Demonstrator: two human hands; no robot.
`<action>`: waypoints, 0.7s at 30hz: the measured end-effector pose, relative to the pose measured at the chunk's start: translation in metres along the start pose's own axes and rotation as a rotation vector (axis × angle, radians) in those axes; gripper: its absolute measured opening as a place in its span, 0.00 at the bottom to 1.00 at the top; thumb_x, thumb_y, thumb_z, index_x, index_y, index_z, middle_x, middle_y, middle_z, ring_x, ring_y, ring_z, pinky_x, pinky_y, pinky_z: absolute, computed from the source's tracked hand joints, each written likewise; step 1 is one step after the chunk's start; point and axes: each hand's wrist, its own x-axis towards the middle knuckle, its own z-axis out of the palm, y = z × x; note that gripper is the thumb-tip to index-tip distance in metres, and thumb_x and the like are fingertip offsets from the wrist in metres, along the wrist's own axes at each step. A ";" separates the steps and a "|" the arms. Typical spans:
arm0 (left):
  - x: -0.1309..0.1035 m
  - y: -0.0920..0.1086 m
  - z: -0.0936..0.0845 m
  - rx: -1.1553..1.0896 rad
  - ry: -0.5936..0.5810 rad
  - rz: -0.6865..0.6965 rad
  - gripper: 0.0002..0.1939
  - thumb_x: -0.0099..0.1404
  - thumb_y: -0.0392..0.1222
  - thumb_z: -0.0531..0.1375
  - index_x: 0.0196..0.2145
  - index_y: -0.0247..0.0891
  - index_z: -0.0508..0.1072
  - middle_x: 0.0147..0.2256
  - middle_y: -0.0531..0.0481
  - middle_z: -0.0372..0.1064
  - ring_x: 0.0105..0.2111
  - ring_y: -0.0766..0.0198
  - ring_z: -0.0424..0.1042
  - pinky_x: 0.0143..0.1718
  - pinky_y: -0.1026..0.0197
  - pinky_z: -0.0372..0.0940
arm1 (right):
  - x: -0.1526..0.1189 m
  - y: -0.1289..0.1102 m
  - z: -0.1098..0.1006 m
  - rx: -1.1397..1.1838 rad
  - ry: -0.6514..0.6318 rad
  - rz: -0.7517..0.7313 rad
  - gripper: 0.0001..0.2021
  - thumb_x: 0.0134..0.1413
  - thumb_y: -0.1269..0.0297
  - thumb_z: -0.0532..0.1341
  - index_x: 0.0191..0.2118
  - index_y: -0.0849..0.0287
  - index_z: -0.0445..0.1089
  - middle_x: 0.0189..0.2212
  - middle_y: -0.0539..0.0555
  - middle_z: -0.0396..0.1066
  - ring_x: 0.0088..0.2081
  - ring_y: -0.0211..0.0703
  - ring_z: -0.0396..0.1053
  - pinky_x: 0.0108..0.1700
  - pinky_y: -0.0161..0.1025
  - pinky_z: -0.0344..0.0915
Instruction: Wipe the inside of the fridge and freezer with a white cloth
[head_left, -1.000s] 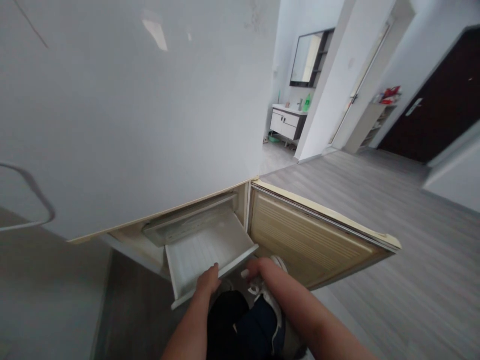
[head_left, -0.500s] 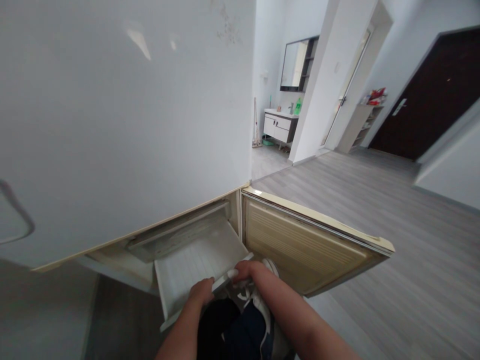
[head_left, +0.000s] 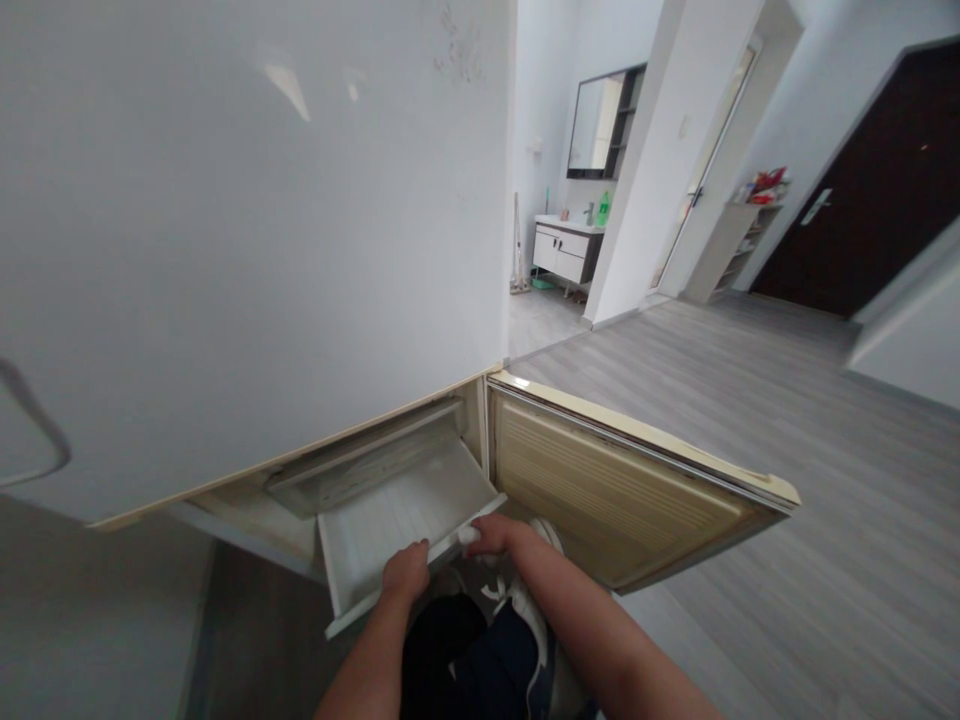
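Observation:
A pale, translucent freezer drawer (head_left: 405,512) sticks out, tilted, from the lower compartment of a white fridge (head_left: 300,250). My left hand (head_left: 407,572) is closed over the middle of the drawer's front edge. Further right, my right hand (head_left: 491,534) is closed on the same edge. A small white wad (head_left: 468,536), perhaps tissue or cloth, shows at its fingertips. The drawer's visible floor is bare. To the right, the lower fridge door (head_left: 615,480) hangs wide open, its ribbed, yellowed inner side facing me.
My knees and a white shoe (head_left: 529,610) are close below the drawer. A curved handle (head_left: 45,430) is at far left. Grey wood floor (head_left: 720,370) stretches right toward a dark door (head_left: 862,190). A washbasin cabinet (head_left: 564,250) stands in the room behind.
The drawer has moved slightly inward toward the fridge, with both hands staying on its front edge. The view has shifted a little to the left.

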 end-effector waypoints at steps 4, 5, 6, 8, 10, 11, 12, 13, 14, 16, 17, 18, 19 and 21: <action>0.001 0.000 -0.005 -0.015 0.042 -0.053 0.20 0.71 0.34 0.52 0.60 0.34 0.68 0.54 0.38 0.75 0.54 0.52 0.75 0.55 0.48 0.68 | 0.008 0.005 0.002 0.003 -0.003 -0.013 0.24 0.55 0.58 0.69 0.57 0.60 0.75 0.56 0.61 0.75 0.55 0.53 0.74 0.57 0.39 0.66; 0.001 -0.001 -0.007 -0.020 0.051 -0.068 0.20 0.71 0.33 0.52 0.58 0.34 0.69 0.53 0.37 0.75 0.53 0.52 0.76 0.54 0.50 0.68 | 0.011 0.006 0.003 0.014 0.011 -0.018 0.24 0.55 0.58 0.69 0.57 0.60 0.74 0.56 0.62 0.75 0.55 0.54 0.74 0.57 0.41 0.67; 0.000 -0.002 -0.008 -0.026 0.061 -0.083 0.20 0.70 0.33 0.52 0.57 0.35 0.70 0.52 0.37 0.76 0.53 0.51 0.76 0.52 0.51 0.69 | 0.013 0.008 0.005 0.026 0.027 -0.024 0.25 0.54 0.58 0.70 0.57 0.60 0.74 0.56 0.62 0.75 0.54 0.54 0.74 0.57 0.42 0.67; -0.001 -0.006 -0.010 -0.036 0.083 -0.106 0.18 0.69 0.35 0.53 0.54 0.36 0.71 0.50 0.36 0.77 0.52 0.49 0.77 0.49 0.53 0.69 | 0.016 0.010 0.009 0.051 0.051 -0.036 0.25 0.52 0.59 0.70 0.56 0.60 0.74 0.55 0.62 0.75 0.54 0.55 0.74 0.57 0.44 0.67; -0.005 -0.011 -0.013 -0.044 0.115 -0.118 0.17 0.68 0.39 0.55 0.53 0.36 0.71 0.50 0.36 0.77 0.50 0.48 0.77 0.48 0.53 0.70 | 0.019 0.010 0.013 0.068 0.073 -0.050 0.24 0.52 0.61 0.70 0.56 0.60 0.73 0.55 0.62 0.76 0.54 0.56 0.74 0.58 0.45 0.67; -0.007 -0.014 -0.015 -0.048 0.138 -0.124 0.17 0.67 0.40 0.56 0.52 0.36 0.71 0.49 0.36 0.77 0.50 0.48 0.77 0.48 0.52 0.70 | 0.021 0.009 0.015 0.078 0.092 -0.056 0.24 0.53 0.62 0.69 0.56 0.61 0.73 0.55 0.63 0.75 0.54 0.55 0.74 0.58 0.45 0.67; -0.010 -0.016 -0.016 -0.051 0.167 -0.132 0.17 0.67 0.40 0.56 0.52 0.35 0.71 0.49 0.35 0.77 0.50 0.47 0.77 0.49 0.51 0.69 | 0.023 0.007 0.017 0.089 0.114 -0.061 0.24 0.53 0.63 0.69 0.56 0.62 0.72 0.56 0.64 0.74 0.55 0.55 0.73 0.59 0.45 0.66; -0.013 -0.019 -0.017 -0.052 0.204 -0.142 0.18 0.67 0.39 0.55 0.53 0.34 0.71 0.49 0.35 0.76 0.51 0.46 0.76 0.51 0.50 0.68 | 0.025 0.003 0.018 0.102 0.140 -0.061 0.24 0.54 0.64 0.68 0.56 0.63 0.72 0.56 0.65 0.73 0.56 0.55 0.73 0.59 0.44 0.66; -0.017 -0.023 -0.018 -0.053 0.246 -0.154 0.19 0.68 0.38 0.54 0.54 0.33 0.70 0.51 0.34 0.75 0.53 0.45 0.74 0.53 0.48 0.67 | 0.028 -0.001 0.019 0.117 0.169 -0.056 0.24 0.55 0.65 0.67 0.57 0.64 0.71 0.57 0.66 0.72 0.57 0.55 0.72 0.60 0.44 0.65; -0.024 -0.031 -0.018 -0.056 0.333 -0.172 0.23 0.68 0.38 0.53 0.60 0.32 0.66 0.58 0.34 0.69 0.60 0.45 0.67 0.61 0.48 0.61 | 0.037 -0.011 0.022 0.155 0.222 -0.029 0.24 0.56 0.67 0.66 0.59 0.66 0.68 0.58 0.67 0.70 0.59 0.53 0.70 0.61 0.44 0.64; -0.027 -0.036 -0.017 -0.059 0.367 -0.178 0.26 0.69 0.38 0.53 0.63 0.32 0.63 0.62 0.34 0.65 0.64 0.46 0.63 0.64 0.48 0.58 | 0.042 -0.016 0.023 0.178 0.245 -0.006 0.25 0.57 0.67 0.65 0.60 0.66 0.66 0.58 0.67 0.70 0.59 0.53 0.70 0.61 0.43 0.64; -0.030 -0.041 -0.014 -0.066 0.390 -0.184 0.28 0.69 0.39 0.53 0.66 0.33 0.60 0.66 0.35 0.61 0.66 0.48 0.59 0.66 0.50 0.55 | 0.047 -0.022 0.025 0.202 0.264 0.021 0.25 0.58 0.68 0.64 0.60 0.66 0.65 0.58 0.68 0.70 0.60 0.52 0.69 0.61 0.43 0.64; -0.033 -0.047 -0.012 -0.074 0.400 -0.193 0.30 0.70 0.40 0.54 0.67 0.33 0.59 0.67 0.36 0.58 0.68 0.48 0.56 0.67 0.51 0.53 | 0.052 -0.027 0.026 0.225 0.281 0.051 0.24 0.59 0.68 0.63 0.60 0.67 0.64 0.58 0.68 0.70 0.60 0.51 0.69 0.60 0.42 0.64; -0.036 -0.056 -0.006 -0.094 0.390 -0.222 0.32 0.68 0.42 0.57 0.67 0.31 0.59 0.68 0.35 0.56 0.69 0.47 0.55 0.68 0.51 0.53 | 0.060 -0.034 0.027 0.259 0.301 0.114 0.22 0.61 0.68 0.61 0.59 0.68 0.63 0.58 0.69 0.70 0.59 0.51 0.70 0.58 0.42 0.64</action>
